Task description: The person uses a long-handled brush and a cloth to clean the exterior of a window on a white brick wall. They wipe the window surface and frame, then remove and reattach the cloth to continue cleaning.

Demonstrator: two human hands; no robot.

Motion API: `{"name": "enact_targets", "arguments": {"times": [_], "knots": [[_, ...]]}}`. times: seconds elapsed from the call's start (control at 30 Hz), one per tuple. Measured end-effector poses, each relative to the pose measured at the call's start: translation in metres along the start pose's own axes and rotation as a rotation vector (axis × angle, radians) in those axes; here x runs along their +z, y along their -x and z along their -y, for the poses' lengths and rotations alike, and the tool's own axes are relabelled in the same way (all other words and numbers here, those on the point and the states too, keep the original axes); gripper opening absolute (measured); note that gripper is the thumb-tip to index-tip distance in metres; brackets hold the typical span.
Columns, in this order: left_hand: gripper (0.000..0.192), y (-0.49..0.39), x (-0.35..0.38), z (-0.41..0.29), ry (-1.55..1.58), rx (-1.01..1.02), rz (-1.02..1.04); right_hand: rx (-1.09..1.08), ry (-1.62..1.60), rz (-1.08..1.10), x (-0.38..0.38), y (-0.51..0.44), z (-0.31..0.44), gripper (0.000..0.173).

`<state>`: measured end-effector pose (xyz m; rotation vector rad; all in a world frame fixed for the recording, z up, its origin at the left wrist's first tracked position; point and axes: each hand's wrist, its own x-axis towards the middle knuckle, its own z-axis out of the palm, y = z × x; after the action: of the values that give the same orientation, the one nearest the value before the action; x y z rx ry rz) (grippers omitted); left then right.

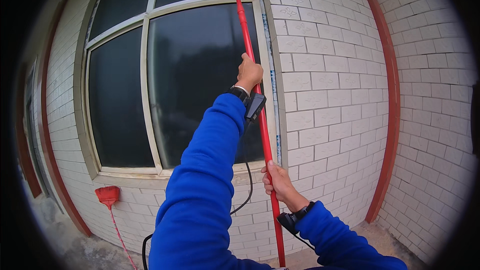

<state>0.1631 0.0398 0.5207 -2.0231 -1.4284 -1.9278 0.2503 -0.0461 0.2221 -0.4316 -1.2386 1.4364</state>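
Both hands grip a long red telescopic pole (266,135) that runs nearly upright before me. My left hand (250,71) is wrapped around it higher up, a little below a collar joint (242,16). Lower down, my right hand (278,182) closes on the same pole, its thumb laid along the shaft. The pole's top end passes out of the picture, so what it carries is hidden. Behind it stands a window with dark glass panes (198,82) and a pale frame (146,93). Each wrist bears a strapped black device with a cable.
A red broom (108,195) leans head-up against the wall at the lower left, its handle wrapped in a striped pattern. White tiled wall (330,101) surrounds the window. A red-brown vertical strip (391,93) marks the corner at right. Concrete floor (75,251) shows below.
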Motion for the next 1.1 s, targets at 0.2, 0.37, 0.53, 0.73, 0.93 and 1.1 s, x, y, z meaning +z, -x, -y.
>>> {"name": "enact_targets", "arguments": {"times": [0.2, 0.37, 0.53, 0.73, 0.93, 1.1], "knots": [[0.049, 0.109, 0.066, 0.094, -0.053, 0.082, 0.109, 0.13, 0.013, -0.207, -0.04, 0.055, -0.125, 0.043], [0.06, 0.213, 0.1, 0.114, 0.164, 0.105, 0.123, 0.129, 0.163, -0.134, -0.117, 0.139, -0.175, 0.043], [0.056, 0.322, 0.125, 0.118, 0.398, 0.076, 0.19, 0.113, 0.392, -0.253, -0.161, 0.243, -0.211, 0.04], [0.058, 0.417, 0.119, 0.058, 0.548, -0.161, 0.404, -0.024, 0.738, -0.447, -0.191, 0.357, -0.211, 0.042], [0.045, 0.374, 0.117, -0.008, 0.882, -0.303, 0.204, -0.066, 0.857, -0.676, -0.209, 0.416, -0.215, 0.036], [0.02, 0.339, 0.105, -0.032, 0.886, -0.396, 0.262, 0.069, 0.767, -0.534, -0.204, 0.409, -0.196, 0.031]]}}
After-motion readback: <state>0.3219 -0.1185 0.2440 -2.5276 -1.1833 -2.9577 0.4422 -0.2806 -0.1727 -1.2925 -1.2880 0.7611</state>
